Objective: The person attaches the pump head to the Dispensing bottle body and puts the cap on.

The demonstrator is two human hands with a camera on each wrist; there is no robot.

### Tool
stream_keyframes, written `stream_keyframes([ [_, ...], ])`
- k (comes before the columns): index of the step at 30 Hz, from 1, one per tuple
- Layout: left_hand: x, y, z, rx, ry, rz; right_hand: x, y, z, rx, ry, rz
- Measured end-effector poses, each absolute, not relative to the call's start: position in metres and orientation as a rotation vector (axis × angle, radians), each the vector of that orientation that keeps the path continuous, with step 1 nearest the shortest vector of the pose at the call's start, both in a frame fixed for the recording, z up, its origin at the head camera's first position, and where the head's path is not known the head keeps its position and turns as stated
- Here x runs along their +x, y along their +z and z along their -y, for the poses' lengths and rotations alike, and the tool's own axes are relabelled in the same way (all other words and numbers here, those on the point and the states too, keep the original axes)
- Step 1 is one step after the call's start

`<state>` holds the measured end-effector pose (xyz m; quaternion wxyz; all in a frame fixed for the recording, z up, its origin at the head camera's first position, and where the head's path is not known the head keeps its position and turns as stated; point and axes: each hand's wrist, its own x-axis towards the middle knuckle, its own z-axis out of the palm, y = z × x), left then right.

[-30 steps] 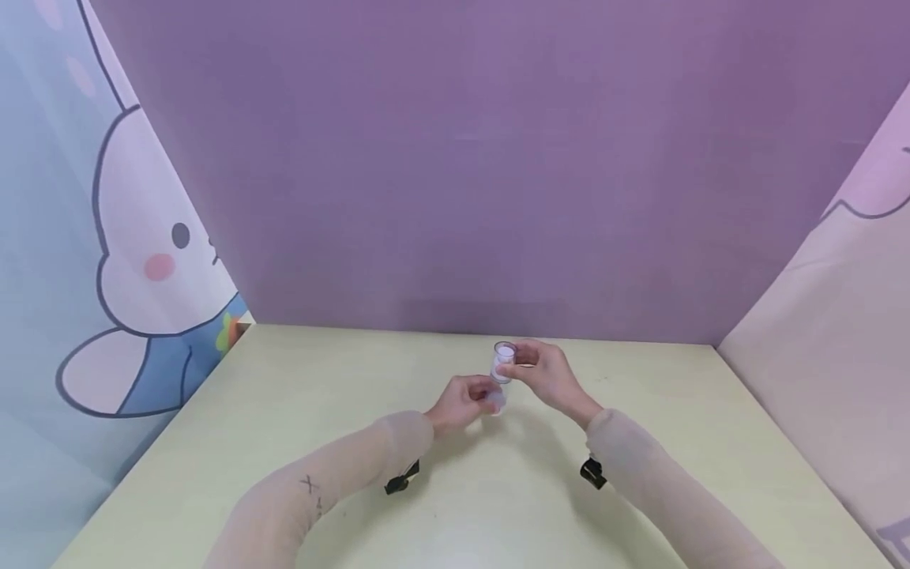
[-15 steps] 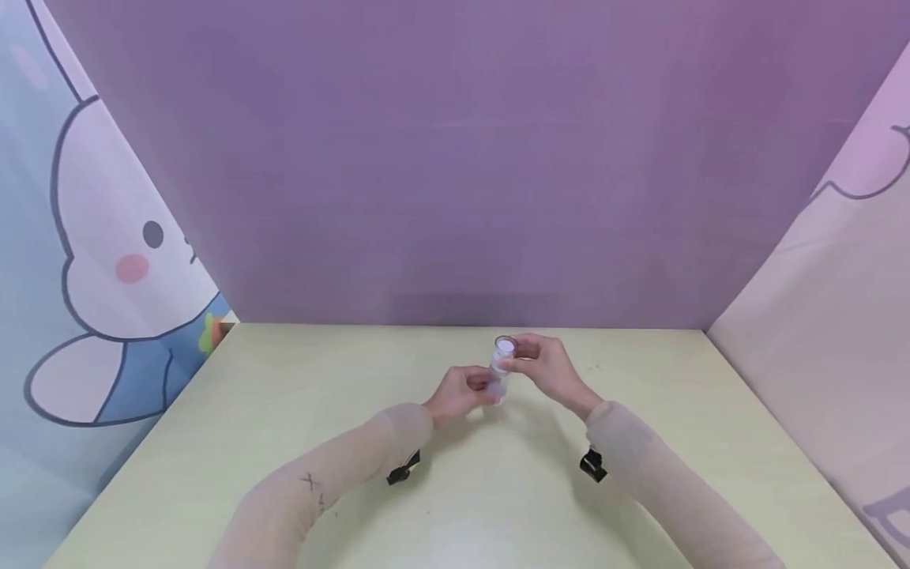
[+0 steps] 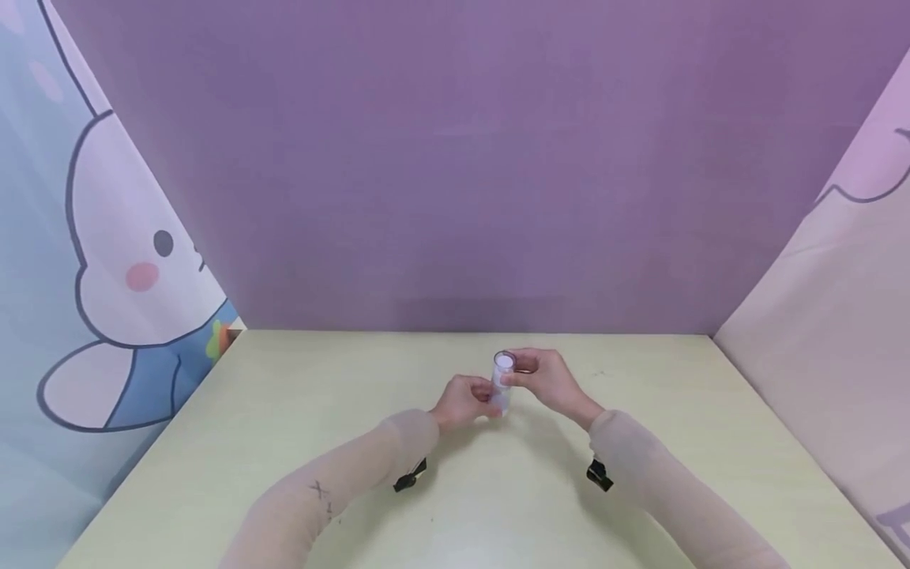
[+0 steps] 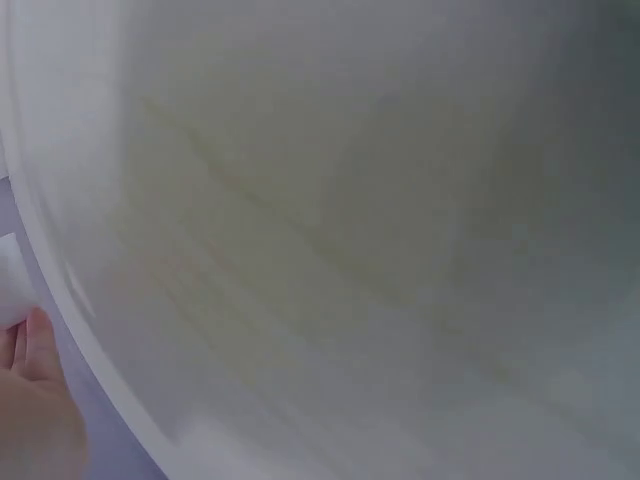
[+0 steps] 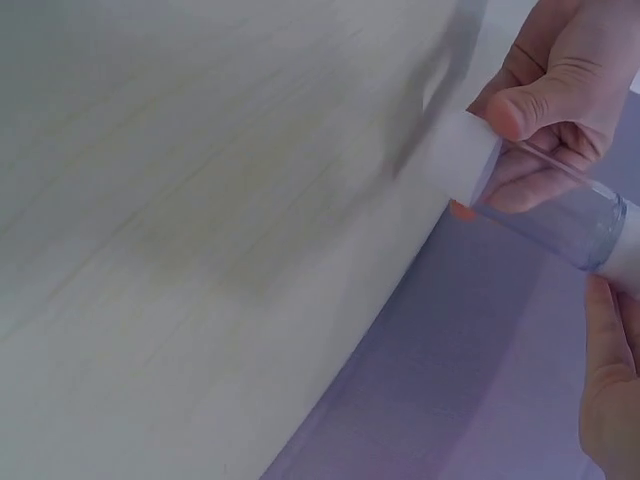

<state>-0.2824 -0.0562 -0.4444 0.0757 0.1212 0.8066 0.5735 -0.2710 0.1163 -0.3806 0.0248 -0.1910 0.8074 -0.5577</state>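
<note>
A small clear cylindrical bottle (image 5: 560,220) stands nearly upright between the hands, above the far part of the table. Its lower end is a white cap (image 5: 462,155); the upper end is white too, with a dark-edged rim on top. My left hand (image 3: 465,401) pinches the white cap between thumb and fingers. Higher up, my right hand (image 3: 550,381) pinches the bottle's upper end from the right side. The left wrist view catches only part of the left hand (image 4: 40,425) at the lower left edge, beside a white piece.
The pale yellow table (image 3: 398,506) runs beneath both forearms. Behind it rises a purple wall panel (image 3: 455,174). Cartoon-printed curtains (image 3: 135,213) hang at the left, and a pale one (image 3: 839,332) hangs at the right.
A second ago the upper and lower pieces looked slightly offset; now they line up as one column. Both hands stay close together, and the head view has shifted a little.
</note>
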Motion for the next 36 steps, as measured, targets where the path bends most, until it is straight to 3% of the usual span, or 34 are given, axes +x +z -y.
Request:
stream_keyframes([
  [36,-0.288,-0.447,0.059,0.364,1.613,-2.388,-0.279,-0.397,-0.115,-0.623,-1.647,-2.527],
])
